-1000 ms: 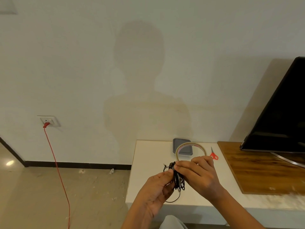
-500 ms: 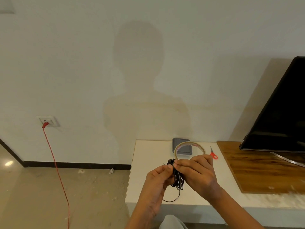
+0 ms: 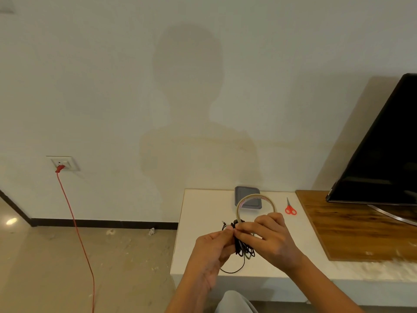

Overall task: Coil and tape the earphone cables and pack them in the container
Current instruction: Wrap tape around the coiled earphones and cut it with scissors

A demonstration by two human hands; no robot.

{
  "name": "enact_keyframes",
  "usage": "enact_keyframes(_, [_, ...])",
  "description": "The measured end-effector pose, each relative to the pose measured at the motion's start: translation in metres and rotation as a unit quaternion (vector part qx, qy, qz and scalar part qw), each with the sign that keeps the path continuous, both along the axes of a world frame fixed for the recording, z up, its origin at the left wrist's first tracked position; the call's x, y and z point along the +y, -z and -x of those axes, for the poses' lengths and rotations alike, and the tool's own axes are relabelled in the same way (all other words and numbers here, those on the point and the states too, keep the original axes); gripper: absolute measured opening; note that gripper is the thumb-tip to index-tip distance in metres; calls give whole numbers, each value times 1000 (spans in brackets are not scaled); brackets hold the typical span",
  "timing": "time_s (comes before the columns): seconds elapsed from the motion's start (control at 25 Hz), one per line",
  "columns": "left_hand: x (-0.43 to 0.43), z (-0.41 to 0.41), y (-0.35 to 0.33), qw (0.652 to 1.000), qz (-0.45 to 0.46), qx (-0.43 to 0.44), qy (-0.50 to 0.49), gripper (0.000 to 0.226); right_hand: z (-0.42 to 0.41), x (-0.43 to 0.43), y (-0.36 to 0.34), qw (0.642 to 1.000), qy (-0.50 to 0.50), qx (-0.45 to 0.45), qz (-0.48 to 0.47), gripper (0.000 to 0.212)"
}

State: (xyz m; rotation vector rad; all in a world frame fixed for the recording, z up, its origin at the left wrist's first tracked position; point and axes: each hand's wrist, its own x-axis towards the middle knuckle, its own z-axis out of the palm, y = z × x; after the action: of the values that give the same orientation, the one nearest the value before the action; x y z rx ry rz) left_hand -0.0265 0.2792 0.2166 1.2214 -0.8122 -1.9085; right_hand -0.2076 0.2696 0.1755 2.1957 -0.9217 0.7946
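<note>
While both hands meet above the white table, the left hand and right hand pinch fingertips together on a black coiled earphone cable, one loop trailing onto the tabletop; the right also carries a tape roll with unreadable reddish print inside. Behind lie a grey container and red scissors

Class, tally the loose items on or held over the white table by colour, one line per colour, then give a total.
Black: 1, the earphone cable bundle, held by the left hand and right hand
Beige: 1, the tape roll
Grey: 1, the container
Red: 1, the scissors
Total: 4
</note>
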Motion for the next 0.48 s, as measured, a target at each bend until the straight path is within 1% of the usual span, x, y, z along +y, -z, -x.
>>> enact_keyframes(0.2, [-4, 0, 6, 996, -86, 37, 1, 17, 3, -3, -7, 998, -40, 50, -12, 14])
enact_keyframes(0.28, [-6, 0, 8, 993, -111, 43, 1, 17, 3, -4, -9, 996, -59, 69, -22, 9])
enact_keyframes(0.48, [-13, -1, 18, 985, -155, 70, 15, 18, 9, -14, -13, 987, -97, 119, -54, 6])
